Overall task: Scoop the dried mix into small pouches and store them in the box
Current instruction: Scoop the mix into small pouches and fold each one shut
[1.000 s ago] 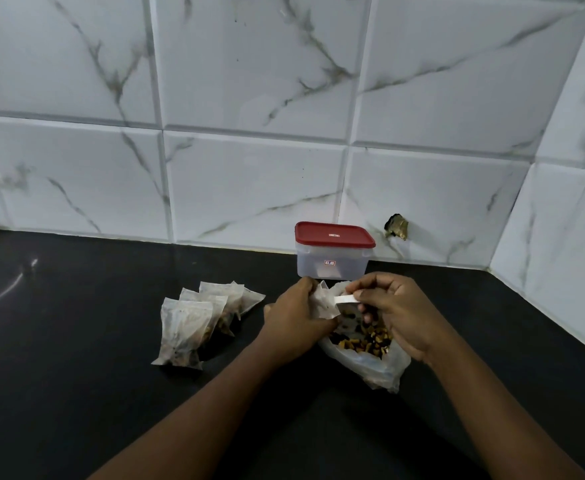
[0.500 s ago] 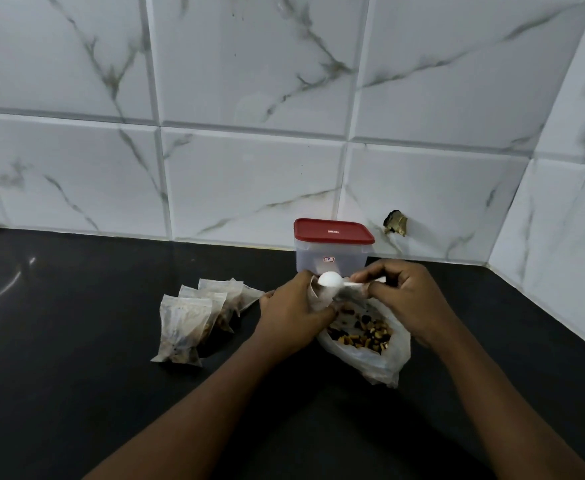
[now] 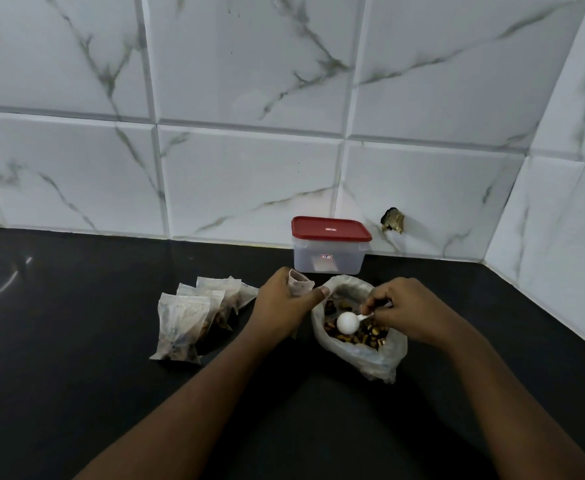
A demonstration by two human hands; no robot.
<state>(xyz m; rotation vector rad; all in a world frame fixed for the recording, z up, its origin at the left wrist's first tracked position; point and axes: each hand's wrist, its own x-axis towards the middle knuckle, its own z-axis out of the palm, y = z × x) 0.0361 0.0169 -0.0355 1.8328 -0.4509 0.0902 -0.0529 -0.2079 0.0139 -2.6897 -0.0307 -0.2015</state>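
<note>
Pinching scoop (image 3: pixel 347 322) over mix (image 3: pixel 370 336), R hand (image 3: pixel 409 306).

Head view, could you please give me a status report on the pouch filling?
Left grip holds small pouch, mouth up. Right grip pinches white scoop over mix bag. Box lid on; filled pouches on counter. Nothing in the way.

R hand (image 3: pixel 405 311) has swung spoon (image 3: pixel 347 322) from pouch (image 3: pixel 298 284) mouth down onto mix (image 3: pixel 370 333) in bag (image 3: pixel 383 358); L hand (image 3: pixel 284 306) w/ pouch now apart.
</note>
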